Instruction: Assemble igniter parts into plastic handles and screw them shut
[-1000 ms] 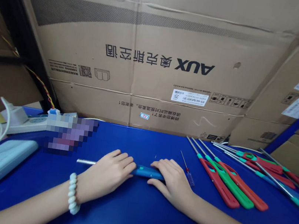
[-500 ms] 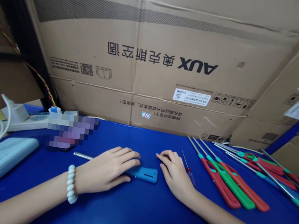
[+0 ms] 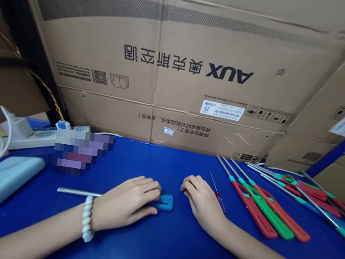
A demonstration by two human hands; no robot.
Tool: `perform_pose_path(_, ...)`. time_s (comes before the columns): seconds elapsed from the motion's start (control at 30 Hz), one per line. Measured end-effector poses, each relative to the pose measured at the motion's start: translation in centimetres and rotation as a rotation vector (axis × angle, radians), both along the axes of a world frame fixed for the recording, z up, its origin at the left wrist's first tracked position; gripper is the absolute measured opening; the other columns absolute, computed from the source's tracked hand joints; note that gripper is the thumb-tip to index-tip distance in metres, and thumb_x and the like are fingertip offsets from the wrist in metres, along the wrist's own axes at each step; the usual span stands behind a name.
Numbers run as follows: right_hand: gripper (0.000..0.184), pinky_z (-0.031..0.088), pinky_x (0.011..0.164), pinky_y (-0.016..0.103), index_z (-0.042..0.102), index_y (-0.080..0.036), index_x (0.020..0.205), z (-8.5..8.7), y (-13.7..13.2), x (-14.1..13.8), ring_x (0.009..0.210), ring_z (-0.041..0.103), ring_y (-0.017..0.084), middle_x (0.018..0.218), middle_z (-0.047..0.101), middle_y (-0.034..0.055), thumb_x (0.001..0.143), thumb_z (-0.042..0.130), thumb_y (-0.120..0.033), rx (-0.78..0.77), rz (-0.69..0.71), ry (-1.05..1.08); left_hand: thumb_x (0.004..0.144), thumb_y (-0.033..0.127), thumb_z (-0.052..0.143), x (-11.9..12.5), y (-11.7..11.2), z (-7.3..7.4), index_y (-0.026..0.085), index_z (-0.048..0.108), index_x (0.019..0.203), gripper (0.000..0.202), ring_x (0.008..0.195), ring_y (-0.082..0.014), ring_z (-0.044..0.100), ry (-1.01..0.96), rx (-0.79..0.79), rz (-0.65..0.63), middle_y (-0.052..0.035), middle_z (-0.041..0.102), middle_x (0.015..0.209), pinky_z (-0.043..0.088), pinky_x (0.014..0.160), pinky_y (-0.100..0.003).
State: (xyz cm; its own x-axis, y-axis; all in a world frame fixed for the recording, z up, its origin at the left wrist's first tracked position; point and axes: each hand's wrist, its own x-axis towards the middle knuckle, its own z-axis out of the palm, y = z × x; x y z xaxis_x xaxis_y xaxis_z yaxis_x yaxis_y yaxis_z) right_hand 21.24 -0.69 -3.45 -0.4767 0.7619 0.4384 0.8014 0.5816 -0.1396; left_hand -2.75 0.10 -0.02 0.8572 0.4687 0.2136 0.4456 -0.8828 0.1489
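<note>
Blue-handled lighter point(image 3: 163, 202) looks light, stiff and slippery; grip its plastic handle. Left hand point(image 3: 127, 203) lies flat over it, fingers spread; right hand point(image 3: 202, 201) rests loosely curled, holding nothing.

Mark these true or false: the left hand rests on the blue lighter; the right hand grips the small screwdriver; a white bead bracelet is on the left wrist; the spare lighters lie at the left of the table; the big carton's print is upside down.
1. The left hand rests on the blue lighter: true.
2. The right hand grips the small screwdriver: false, the screwdriver lies on the table beside it.
3. A white bead bracelet is on the left wrist: true.
4. The spare lighters lie at the left: false, they lie at the right.
5. The big carton has upside-down print: true.
</note>
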Motion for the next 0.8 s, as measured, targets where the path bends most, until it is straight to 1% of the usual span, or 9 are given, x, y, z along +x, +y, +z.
perform_pose_path(0.1,0.016,0.042,0.073,0.033,0.054,-0.017,0.083,0.1,0.0,0.0,0.078,0.048,0.019,0.087,0.057,0.0050,0.088,0.046,-0.005,0.012,0.033,-0.010,0.094,0.024,0.043,0.3,-0.2,-0.1,0.016,0.051,0.089,0.013,0.085,-0.0182,0.054,-0.039,-0.039,0.005,-0.0054,0.057,0.097,0.043,0.078,-0.031)
perform_pose_path(0.2,0.015,0.042,0.074,0.033,0.053,-0.017,0.080,0.2,0.0,-0.1,0.077,0.047,0.018,0.083,0.055,0.0046,0.089,0.046,-0.007,-0.012,0.048,-0.006,0.092,0.021,0.045,0.6,-0.5,-0.1,0.016,0.051,0.085,0.011,0.080,-0.0173,0.054,-0.072,-0.082,0.023,-0.0039,0.058,0.089,0.044,0.075,-0.030)
perform_pose_path(0.27,0.015,0.042,0.073,0.033,0.051,-0.017,0.079,0.3,0.1,-0.1,0.076,0.047,0.018,0.082,0.054,0.0043,0.089,0.047,-0.008,-0.035,0.044,-0.001,0.091,0.020,0.047,0.8,-0.7,0.0,0.017,0.053,0.090,0.007,0.080,-0.0173,0.054,-0.094,-0.098,0.035,-0.0032,0.058,0.088,0.045,0.074,-0.030)
perform_pose_path(0.37,0.015,0.041,0.073,0.032,0.050,-0.017,0.079,0.4,0.1,-0.2,0.075,0.046,0.018,0.082,0.054,0.0041,0.090,0.046,-0.008,-0.051,0.042,-0.009,0.090,0.018,0.048,0.9,-0.9,0.2,0.019,0.054,0.107,0.018,0.083,-0.0171,0.055,-0.077,-0.088,0.015,-0.0036,0.057,0.094,0.045,0.074,-0.028)
perform_pose_path(0.43,0.016,0.041,0.072,0.032,0.050,-0.017,0.079,0.5,0.1,-0.3,0.074,0.045,0.017,0.082,0.053,0.0042,0.090,0.045,-0.008,-0.060,0.039,-0.016,0.090,0.017,0.046,1.0,-1.0,0.3,0.020,0.055,0.110,0.022,0.082,-0.0167,0.055,-0.044,-0.058,-0.003,-0.0039,0.055,0.093,0.045,0.073,-0.027)
perform_pose_path(0.53,0.016,0.040,0.072,0.031,0.049,-0.017,0.079,0.5,0.1,-0.3,0.075,0.045,0.017,0.083,0.053,0.0043,0.091,0.044,-0.008,-0.081,0.030,-0.009,0.088,0.016,0.046,1.2,-1.2,0.3,0.019,0.057,0.105,0.021,0.082,-0.0172,0.054,-0.008,0.016,-0.003,-0.0042,0.054,0.091,0.045,0.075,-0.029)
perform_pose_path(0.63,0.016,0.039,0.074,0.031,0.048,-0.017,0.079,0.3,0.1,-0.3,0.076,0.045,0.017,0.083,0.053,0.0040,0.091,0.044,-0.008,-0.094,0.030,0.009,0.088,0.021,0.050,1.8,-1.6,-0.4,0.017,0.055,0.102,0.015,0.082,-0.0188,0.055,0.016,0.109,0.012,-0.0051,0.056,0.092,0.046,0.075,-0.031)
perform_pose_path(0.7,0.016,0.039,0.074,0.032,0.047,-0.017,0.079,0.2,0.2,-0.3,0.076,0.045,0.017,0.083,0.053,0.0037,0.091,0.044,-0.009,-0.099,0.033,0.021,0.089,0.024,0.052,2.2,-1.7,-1.0,0.015,0.055,0.096,0.012,0.078,-0.0203,0.055,0.037,0.189,0.044,-0.0060,0.057,0.090,0.048,0.070,-0.032)
perform_pose_path(0.8,0.016,0.039,0.074,0.032,0.046,-0.018,0.079,0.0,0.2,-0.2,0.075,0.044,0.017,0.082,0.052,0.0033,0.092,0.043,-0.009,-0.095,0.042,0.045,0.092,0.023,0.046,2.4,-1.6,-1.6,0.014,0.053,0.094,0.012,0.077,-0.0220,0.057,0.023,0.259,0.073,-0.0070,0.058,0.087,0.050,0.069,-0.035)
